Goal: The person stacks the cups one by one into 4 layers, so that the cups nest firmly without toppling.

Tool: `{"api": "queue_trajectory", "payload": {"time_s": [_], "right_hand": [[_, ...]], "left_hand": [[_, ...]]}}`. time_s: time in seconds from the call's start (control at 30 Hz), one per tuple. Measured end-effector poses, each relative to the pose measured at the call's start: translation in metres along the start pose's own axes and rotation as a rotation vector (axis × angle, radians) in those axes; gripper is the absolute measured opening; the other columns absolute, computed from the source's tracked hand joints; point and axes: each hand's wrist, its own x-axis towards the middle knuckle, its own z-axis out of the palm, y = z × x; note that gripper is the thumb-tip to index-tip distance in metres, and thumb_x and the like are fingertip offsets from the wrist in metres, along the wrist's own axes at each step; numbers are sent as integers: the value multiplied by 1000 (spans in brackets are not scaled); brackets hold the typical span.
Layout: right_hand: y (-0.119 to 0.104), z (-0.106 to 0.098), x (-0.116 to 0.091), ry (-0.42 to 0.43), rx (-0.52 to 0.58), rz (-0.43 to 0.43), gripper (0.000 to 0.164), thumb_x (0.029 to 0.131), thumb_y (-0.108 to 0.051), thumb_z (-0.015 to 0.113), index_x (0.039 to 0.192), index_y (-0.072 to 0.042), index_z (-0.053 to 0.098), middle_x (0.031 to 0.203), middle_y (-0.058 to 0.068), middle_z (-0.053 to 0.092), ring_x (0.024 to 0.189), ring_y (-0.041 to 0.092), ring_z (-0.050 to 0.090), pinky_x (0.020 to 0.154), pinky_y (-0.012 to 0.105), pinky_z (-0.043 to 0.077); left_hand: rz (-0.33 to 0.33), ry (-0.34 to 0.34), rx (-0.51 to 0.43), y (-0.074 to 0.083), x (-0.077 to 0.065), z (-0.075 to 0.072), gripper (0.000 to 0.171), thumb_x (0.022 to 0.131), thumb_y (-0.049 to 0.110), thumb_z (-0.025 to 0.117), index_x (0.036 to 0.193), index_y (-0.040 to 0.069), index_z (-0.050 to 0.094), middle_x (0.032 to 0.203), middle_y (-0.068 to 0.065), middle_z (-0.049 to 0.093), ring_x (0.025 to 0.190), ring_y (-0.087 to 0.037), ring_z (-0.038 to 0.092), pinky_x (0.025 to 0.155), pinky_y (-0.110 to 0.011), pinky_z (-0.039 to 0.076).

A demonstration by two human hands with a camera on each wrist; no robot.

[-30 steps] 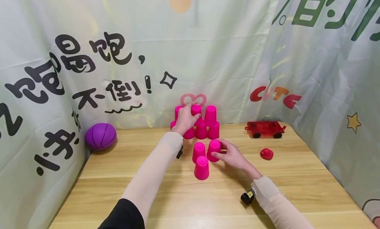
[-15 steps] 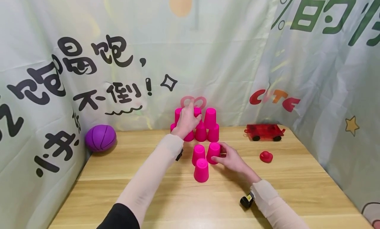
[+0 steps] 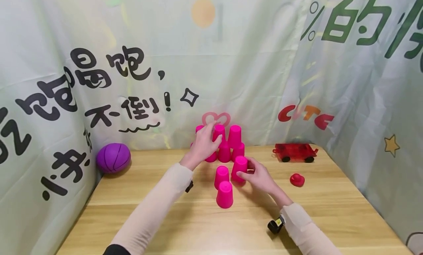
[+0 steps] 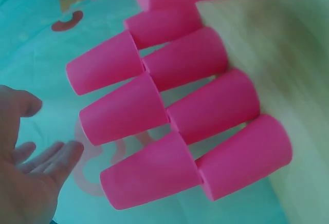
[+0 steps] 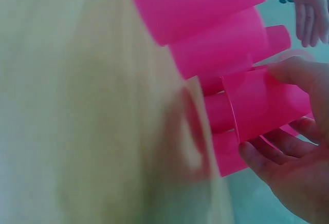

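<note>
At the back stand pink cups, all upside down, in two tiers: three upper cups (image 4: 123,109) on a lower row of several cups (image 4: 215,106). My left hand (image 3: 204,144) hovers in front of the upper tier's left part, hiding some of it; the left wrist view shows its fingers (image 4: 64,162) spread and apart from the cups. My right hand (image 3: 261,177) grips another pink cup (image 3: 239,169) between thumb and fingers. In the right wrist view that held cup (image 5: 264,103) has its rim raised off the table. Two more cups (image 3: 221,177) stand upside down to its left and front.
A purple ball (image 3: 114,158) sits at the table's back left. On the right are a red toy cart (image 3: 295,153) and a small red hat-shaped object (image 3: 297,180). Printed cloth (image 3: 251,75) hangs behind and at both sides of the wooden table (image 3: 158,229).
My right hand has lifted its cup slightly from the table. My left hand has drawn back a little from the upper tier. The head view has tilted up slightly.
</note>
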Motion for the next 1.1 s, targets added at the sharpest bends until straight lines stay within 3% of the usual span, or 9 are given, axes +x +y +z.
{"api": "queue_trajectory", "payload": {"time_s": [0.23, 0.43, 0.67, 0.8, 0.97, 1.1], "right_hand": [[-20, -10, 10, 35, 9, -54, 57, 94, -16, 80, 144, -1, 55, 129, 22, 70, 116, 35, 69, 100, 43, 61], [-43, -19, 22, 54, 2, -72, 61, 94, -22, 81, 147, -7, 54, 131, 18, 70, 117, 34, 69, 96, 40, 63], [-65, -27, 40, 88, 4, -104, 62, 95, -25, 80, 148, -7, 54, 132, 18, 69, 120, 35, 68, 106, 50, 58], [-74, -31, 48, 90, 0, -88, 64, 95, -28, 80, 149, -10, 52, 135, 18, 68, 123, 35, 66, 107, 54, 56], [-80, -35, 61, 109, -7, -96, 62, 95, -28, 79, 149, -10, 53, 133, 16, 68, 121, 34, 66, 107, 52, 56], [-84, -37, 72, 119, -11, -102, 61, 96, -28, 78, 148, -9, 53, 131, 16, 67, 120, 33, 65, 107, 52, 56]], "left_hand": [[-39, -80, -158, -6, -36, -3, 50, 96, 21, 76, 141, 7, 58, 120, -15, 73, 107, -27, 74, 93, -41, 64], [-79, -178, -272, -19, -65, 4, 45, 95, 19, 78, 136, 10, 61, 116, -13, 75, 102, -23, 75, 89, -34, 64], [-155, -293, -357, -33, -91, 9, 47, 96, 24, 77, 137, 8, 63, 117, -14, 74, 106, -24, 73, 94, -36, 63], [-175, -357, -387, -36, -102, 12, 50, 96, 27, 78, 140, 9, 62, 120, -10, 74, 107, -23, 73, 95, -34, 62], [-176, -380, -399, -38, -107, 15, 50, 95, 27, 78, 140, 12, 63, 119, -6, 74, 107, -20, 74, 94, -31, 61], [-181, -398, -409, -36, -108, 15, 52, 95, 26, 79, 143, 15, 63, 120, -6, 73, 108, -23, 74, 96, -36, 61]]}}
